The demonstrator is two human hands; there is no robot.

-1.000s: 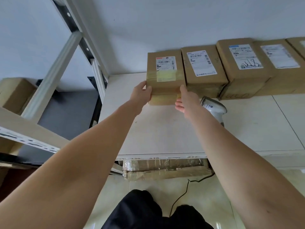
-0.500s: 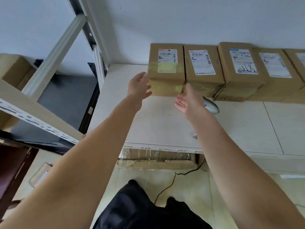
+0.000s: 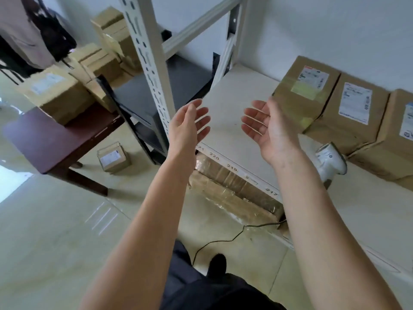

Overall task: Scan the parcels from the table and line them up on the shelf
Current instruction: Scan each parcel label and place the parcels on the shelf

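Since the earlier frames both hands have left the parcel and have come back toward the body, and the view has swung to the left, so the dark table is now visible. The left hand [image 3: 188, 125] is in the air with the palm turned inward and the fingers straight and a little spread; it holds nothing. The right hand [image 3: 267, 126] faces it, palm inward too, fingers relaxed and apart, also holding nothing. The two hands are near each other, above the front edge of the shelf [image 3: 230, 113], and they touch nothing.

Just behind the right forearm, the white scanner [image 3: 330, 162] lies on the shelf board, close to the front of the row of boxes. A thin dark cable [image 3: 223, 239] runs over the floor below the shelf edge. Under the board there is a taped brown carton [image 3: 232, 191].

Farther back on the shelf, the leftmost parcel [image 3: 304, 95] stands against the wall, label facing up (a strip of yellowish tape crosses it). It touches the next parcel [image 3: 350, 113] on its right, and a third parcel [image 3: 400, 139] follows in the same line, partly cut by the picture border.

On the left side, a small box [image 3: 114, 159] is on the floor beside the table [image 3: 55, 139]. Several more parcels [image 3: 58, 92] are piled on the far part of the table, a little blurred.
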